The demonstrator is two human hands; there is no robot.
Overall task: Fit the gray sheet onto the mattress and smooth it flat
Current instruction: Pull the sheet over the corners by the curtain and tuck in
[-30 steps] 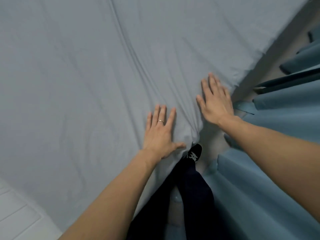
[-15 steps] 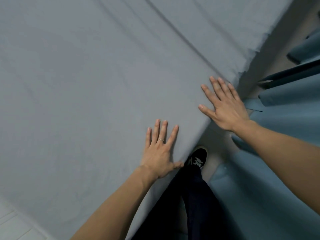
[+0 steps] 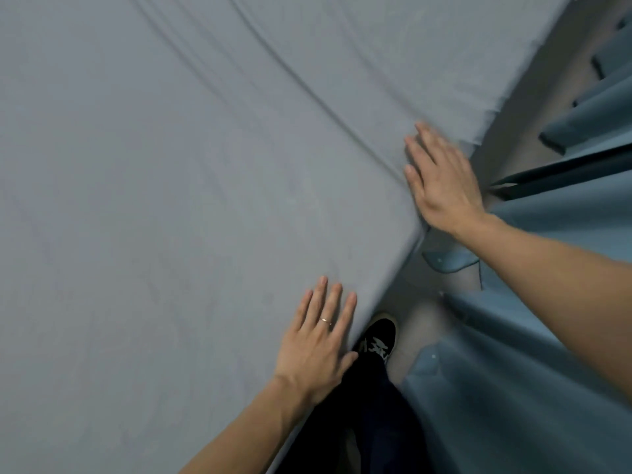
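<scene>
Right hand (image 3: 441, 186) blurred on gray sheet (image 3: 171, 200); mattress hidden beneath.

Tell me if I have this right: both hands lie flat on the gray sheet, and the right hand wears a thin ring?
Not quite. The ring is on the left hand, not the right hand, whose fingers are bare. The head view shows it. The rest holds: both hands lie flat with straight fingers on the gray sheet.

Left hand (image 3: 316, 350) flat (fingers (image 3: 333, 302) straight); right hand (image 3: 441, 186) likewise.
</scene>
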